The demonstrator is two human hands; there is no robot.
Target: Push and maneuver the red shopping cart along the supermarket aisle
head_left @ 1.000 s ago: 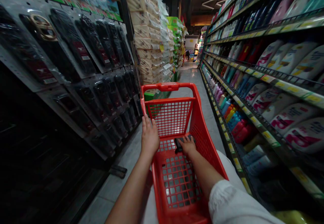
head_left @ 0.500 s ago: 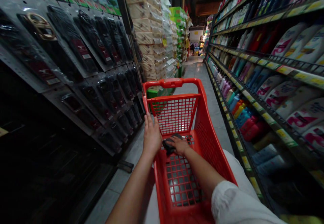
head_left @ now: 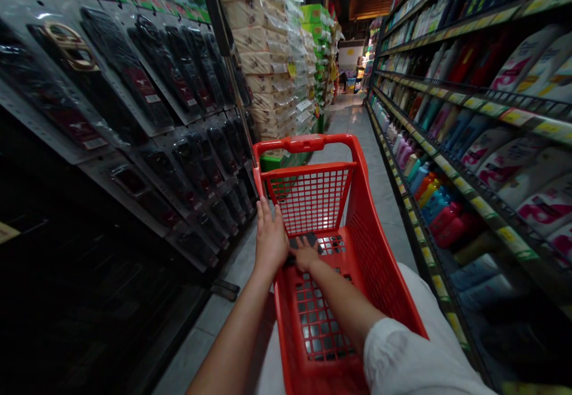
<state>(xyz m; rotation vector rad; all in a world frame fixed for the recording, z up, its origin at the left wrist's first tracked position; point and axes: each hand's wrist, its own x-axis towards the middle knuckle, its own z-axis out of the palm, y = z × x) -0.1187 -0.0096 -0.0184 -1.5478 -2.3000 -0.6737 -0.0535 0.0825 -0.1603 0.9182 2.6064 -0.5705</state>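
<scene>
As left hand (head_left: 271, 241), fingers slightly apart, seemingly steadies red basket (head_left: 389, 276) from left, right hand (head_left: 306, 257), fingers spread, covers dark cloth (head_left: 311, 238) inside.

My basket (head_left: 379, 246) is red, with grid openings in its base and far wall. On the base, toward the far left, lies a dark cloth (head_left: 314, 240) under my right hand (head_left: 305, 257); my left hand (head_left: 270, 239) rests along the left rim. At right, shelves (head_left: 506, 234) carry rows of bottles (head_left: 450, 223).
</scene>
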